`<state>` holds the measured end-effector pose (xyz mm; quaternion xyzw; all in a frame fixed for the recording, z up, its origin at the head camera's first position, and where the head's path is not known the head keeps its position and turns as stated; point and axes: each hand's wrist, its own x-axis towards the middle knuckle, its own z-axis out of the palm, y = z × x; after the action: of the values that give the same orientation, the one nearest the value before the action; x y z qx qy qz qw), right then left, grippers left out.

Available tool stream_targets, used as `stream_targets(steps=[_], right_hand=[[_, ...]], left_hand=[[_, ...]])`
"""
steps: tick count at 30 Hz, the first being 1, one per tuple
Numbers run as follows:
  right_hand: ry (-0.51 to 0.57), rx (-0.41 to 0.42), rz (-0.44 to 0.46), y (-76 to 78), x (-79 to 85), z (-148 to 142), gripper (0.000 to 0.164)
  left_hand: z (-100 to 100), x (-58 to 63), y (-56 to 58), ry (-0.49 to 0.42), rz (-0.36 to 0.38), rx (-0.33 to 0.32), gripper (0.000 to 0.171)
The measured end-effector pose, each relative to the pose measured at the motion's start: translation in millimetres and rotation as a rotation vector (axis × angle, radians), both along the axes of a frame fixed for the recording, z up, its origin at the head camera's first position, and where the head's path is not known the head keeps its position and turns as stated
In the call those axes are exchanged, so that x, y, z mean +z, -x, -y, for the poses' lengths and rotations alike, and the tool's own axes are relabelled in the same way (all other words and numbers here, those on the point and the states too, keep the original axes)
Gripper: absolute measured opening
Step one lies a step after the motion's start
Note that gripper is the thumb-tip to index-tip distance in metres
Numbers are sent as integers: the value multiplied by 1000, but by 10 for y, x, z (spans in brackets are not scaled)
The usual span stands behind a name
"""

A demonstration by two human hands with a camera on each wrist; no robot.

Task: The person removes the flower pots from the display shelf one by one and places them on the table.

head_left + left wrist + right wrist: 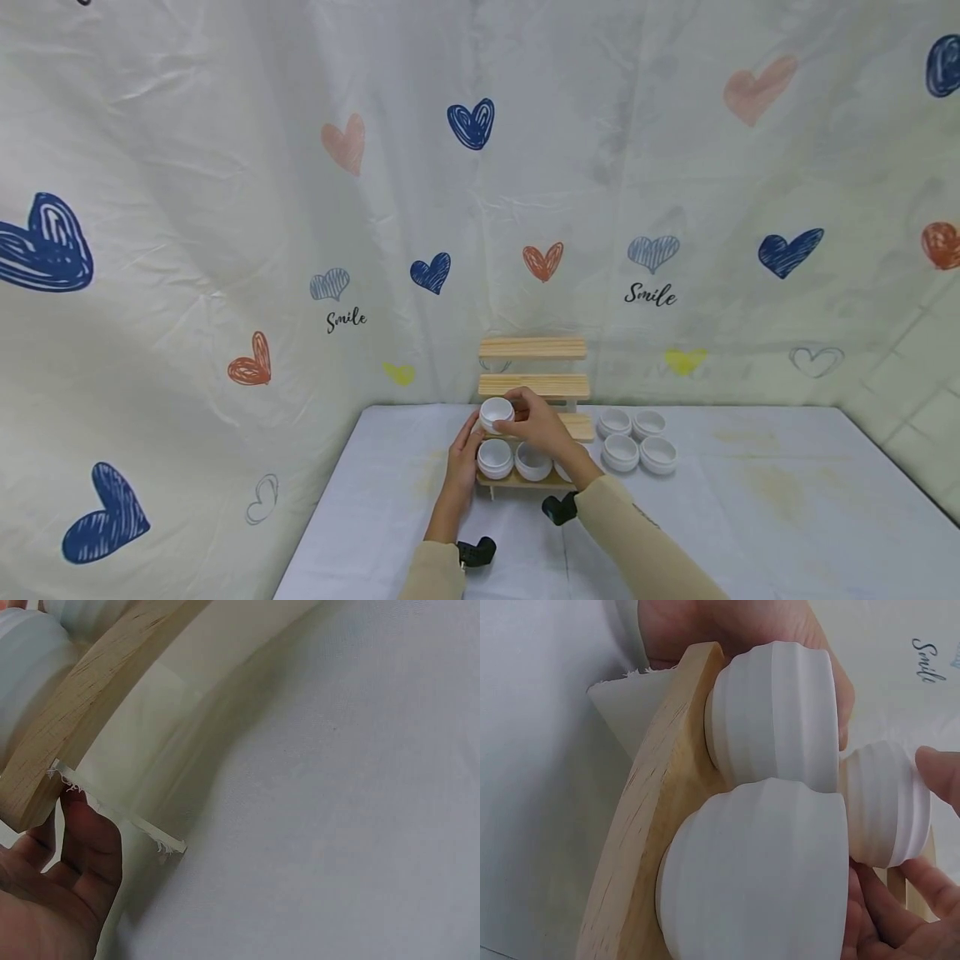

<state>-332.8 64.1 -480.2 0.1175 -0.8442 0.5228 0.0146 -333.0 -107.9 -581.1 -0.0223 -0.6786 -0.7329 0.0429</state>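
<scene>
A tiered wooden display stand (534, 387) rises at the table's back edge. My right hand (540, 423) pinches a small white ribbed cup (496, 412) at the left end of the second step, thumb on the near side and fingers behind. At the stand's left end is my left hand (459, 467); its curled fingers (91, 844) hold the end of the bottom board (97, 690), its fingertips close to the held cup. Along the bottom step stand white cups (495, 460), the rightmost partly hidden by my right wrist.
Several more white cups (621, 452) stand grouped on the table right of the stand. A white cloth (750, 517) covers the table. Behind hangs a white curtain (570, 167) printed with hearts. Upper boards of the stand hold nothing.
</scene>
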Motion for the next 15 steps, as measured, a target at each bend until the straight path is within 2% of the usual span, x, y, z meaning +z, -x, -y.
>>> stream_targets(steps=[15], right_hand=[[15, -24, -10, -28, 20, 22, 49]], left_hand=[[1, 21, -10, -32, -5, -12, 50]])
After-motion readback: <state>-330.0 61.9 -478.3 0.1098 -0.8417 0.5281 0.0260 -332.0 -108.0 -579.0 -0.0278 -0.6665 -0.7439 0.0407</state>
